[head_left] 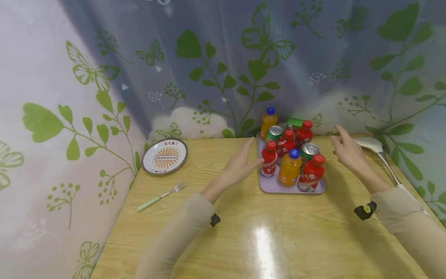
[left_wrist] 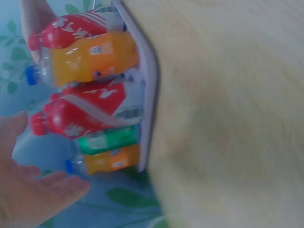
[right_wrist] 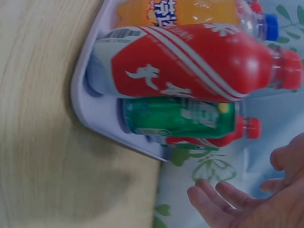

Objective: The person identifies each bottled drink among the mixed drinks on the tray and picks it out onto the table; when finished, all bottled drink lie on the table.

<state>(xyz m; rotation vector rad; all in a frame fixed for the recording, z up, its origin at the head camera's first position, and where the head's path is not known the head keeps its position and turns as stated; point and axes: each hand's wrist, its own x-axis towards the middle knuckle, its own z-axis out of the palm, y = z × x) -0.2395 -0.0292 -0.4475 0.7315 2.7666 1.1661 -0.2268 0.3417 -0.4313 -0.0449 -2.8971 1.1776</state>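
A lilac tray [head_left: 270, 186] at the back of the table carries several red-labelled bottles [head_left: 311, 173], orange drink bottles [head_left: 290, 168] with blue caps and green cans [right_wrist: 180, 118]. My left hand [head_left: 238, 162] is held at the tray's left side, fingers extended and thumb apart. In the head view its thumb tip overlaps the front left red bottle [head_left: 268, 158]; the left wrist view has the palm facing the bottles. Off the tray's right side, my right hand [head_left: 350, 153] is spread with nothing in it. A green box [head_left: 295, 123] is partly hidden behind the bottles.
A white plate [head_left: 165, 156] with an orange pattern lies at the back left, a green-handled fork [head_left: 162, 197] in front of it. At the right edge rests a white-headed, long-handled utensil [head_left: 371, 144]. Patterned curtain [head_left: 216, 58] stands close behind the table.
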